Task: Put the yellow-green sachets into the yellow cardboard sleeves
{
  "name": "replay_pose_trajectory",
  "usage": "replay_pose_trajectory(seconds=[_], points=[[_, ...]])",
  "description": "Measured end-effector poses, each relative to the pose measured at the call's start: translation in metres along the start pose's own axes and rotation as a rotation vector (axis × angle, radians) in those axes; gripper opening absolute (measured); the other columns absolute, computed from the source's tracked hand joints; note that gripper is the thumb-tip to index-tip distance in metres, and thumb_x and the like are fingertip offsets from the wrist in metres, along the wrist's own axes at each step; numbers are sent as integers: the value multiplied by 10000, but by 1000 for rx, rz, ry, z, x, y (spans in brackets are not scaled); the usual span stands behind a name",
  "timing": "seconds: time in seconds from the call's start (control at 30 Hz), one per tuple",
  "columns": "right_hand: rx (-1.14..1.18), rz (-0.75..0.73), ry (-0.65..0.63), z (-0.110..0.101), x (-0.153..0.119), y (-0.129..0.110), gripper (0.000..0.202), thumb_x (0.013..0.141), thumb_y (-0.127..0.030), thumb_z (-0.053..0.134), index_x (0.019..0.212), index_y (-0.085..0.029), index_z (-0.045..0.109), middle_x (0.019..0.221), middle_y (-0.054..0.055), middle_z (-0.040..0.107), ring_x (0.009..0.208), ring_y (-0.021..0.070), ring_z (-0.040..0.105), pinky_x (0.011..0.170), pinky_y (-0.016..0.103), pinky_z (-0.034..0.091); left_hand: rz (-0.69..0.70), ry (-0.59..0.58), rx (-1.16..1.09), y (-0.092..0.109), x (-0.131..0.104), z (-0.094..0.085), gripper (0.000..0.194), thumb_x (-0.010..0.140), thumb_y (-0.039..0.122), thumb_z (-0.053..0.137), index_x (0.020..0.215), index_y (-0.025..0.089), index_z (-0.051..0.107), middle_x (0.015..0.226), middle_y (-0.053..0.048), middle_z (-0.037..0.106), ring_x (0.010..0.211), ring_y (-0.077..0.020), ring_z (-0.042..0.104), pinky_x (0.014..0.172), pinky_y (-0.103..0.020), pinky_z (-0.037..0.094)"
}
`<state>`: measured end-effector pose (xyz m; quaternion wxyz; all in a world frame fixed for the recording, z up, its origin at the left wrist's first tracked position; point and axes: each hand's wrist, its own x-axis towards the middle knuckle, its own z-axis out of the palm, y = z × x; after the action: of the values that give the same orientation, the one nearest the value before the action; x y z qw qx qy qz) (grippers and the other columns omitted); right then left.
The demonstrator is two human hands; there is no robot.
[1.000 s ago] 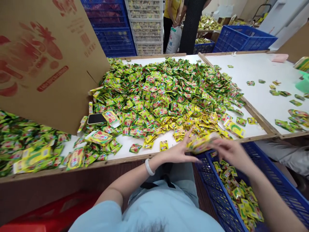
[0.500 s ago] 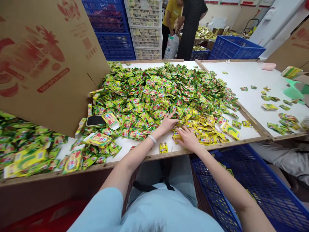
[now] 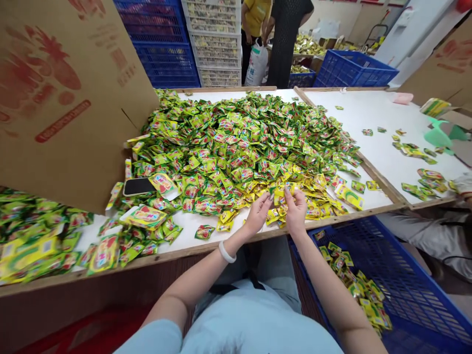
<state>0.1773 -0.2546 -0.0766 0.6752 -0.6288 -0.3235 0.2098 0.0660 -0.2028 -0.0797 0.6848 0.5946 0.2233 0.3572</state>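
My left hand [image 3: 257,214] is at the front of the table, its fingers bent and closed at the tips; whether a packet is pinched there I cannot make out. Just to its right, my right hand [image 3: 297,211] has thumb and fingers closed on a small yellow packet [image 3: 280,194]. Both are over a patch of yellow packets [image 3: 317,209] near the front edge. Behind them spreads a large heap of green packets [image 3: 236,142] with red fruit prints. A few yellow packets [image 3: 225,220] and a single green one [image 3: 204,231] lie left of my left hand.
A printed carton [image 3: 73,113] leans at the left, beside a phone [image 3: 139,186] and flat boxes [image 3: 143,217]. Wooden strips [image 3: 383,184] edge the white table. A blue crate [image 3: 409,275] with packets stands below right. Two people and stacked crates [image 3: 216,44] are behind.
Both hands have drawn back from the heap and lifted, now facing each other. Yellow packets have appeared left of my left hand. The view has shifted slightly, showing more of the lower crate.
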Motion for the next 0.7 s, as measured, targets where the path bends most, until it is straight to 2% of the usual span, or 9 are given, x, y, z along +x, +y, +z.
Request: replay_pose_trajectory(seconds=[0.1, 0.17, 0.23, 0.27, 0.33, 0.4, 0.47, 0.57, 0.7], points=[[-66, -49, 112, -10, -3, -9, 390, 807, -572, 694, 782, -204, 565, 1020, 57, 536, 1081, 212, 506, 950, 337, 442, -26, -50, 9, 7, -1, 4, 449, 818, 560, 716, 965, 150, 605, 810, -27, 646, 777, -174, 649, 766, -325, 562], [-123, -111, 80, -30, -3, -17, 431, 768, -515, 756, 1025, -209, 594, 1200, 92, 538, 1138, 227, 520, 939, 353, 474, -28, -135, 74, 13, 2, 4, 406, 827, 521, 718, 930, 157, 570, 804, -25, 640, 769, -175, 657, 743, -305, 546], [-206, -157, -101, -60, -3, -25, 619, 758, -460, 781, 1274, -233, 527, 1364, 117, 516, 1220, 244, 528, 959, 370, 490, 7, -269, 210, 19, 5, 7, 338, 875, 468, 674, 976, 173, 544, 842, -34, 652, 779, -181, 665, 717, -292, 529], [-259, -159, -234, -77, -3, -28, 625, 773, -436, 773, 1314, -243, 527, 1371, 113, 546, 1222, 251, 552, 967, 377, 492, 38, -350, 297, 22, 7, 11, 304, 898, 432, 649, 1023, 181, 532, 866, -39, 660, 785, -184, 667, 709, -290, 520], [-395, -122, -479, -114, -5, -34, 404, 833, -408, 714, 1195, -243, 649, 1178, 84, 694, 1072, 260, 654, 912, 379, 517, 115, -510, 469, 24, 11, 25, 281, 926, 363, 612, 1127, 196, 507, 923, -54, 676, 802, -193, 669, 706, -292, 502], [-522, -79, -563, -149, -11, -37, 219, 872, -404, 662, 992, -235, 732, 904, 55, 752, 846, 256, 699, 800, 362, 536, 182, -674, 587, 20, 22, 48, 335, 934, 315, 593, 1226, 192, 482, 934, -68, 686, 793, -199, 668, 701, -294, 487], [-589, -46, -494, -181, -23, -34, 214, 872, -422, 656, 910, -228, 738, 790, 43, 745, 727, 246, 690, 706, 336, 534, 218, -852, 632, 10, 42, 78, 499, 901, 315, 643, 1335, 178, 439, 924, -72, 702, 785, -204, 670, 707, -295, 486], [-538, 56, -249, -221, -50, -17, 289, 878, -478, 639, 955, -209, 708, 795, 43, 749, 690, 233, 689, 634, 315, 537, 232, -1045, 637, -12, 92, 128, 721, 803, 388, 756, 1408, 176, 426, 1092, -105, 715, 951, -227, 681, 835, -310, 504], [-334, 249, 76, -251, -97, 16, 393, 874, -581, 605, 984, -204, 618, 758, 43, 729, 564, 219, 659, 518, 335, 544, 313, -888, 970, -40, 158, 194, 622, 870, 341, 668, 1412, 117, 463, 1439, -184, 534, 1341, -285, 486, 1104, -386, 374]])
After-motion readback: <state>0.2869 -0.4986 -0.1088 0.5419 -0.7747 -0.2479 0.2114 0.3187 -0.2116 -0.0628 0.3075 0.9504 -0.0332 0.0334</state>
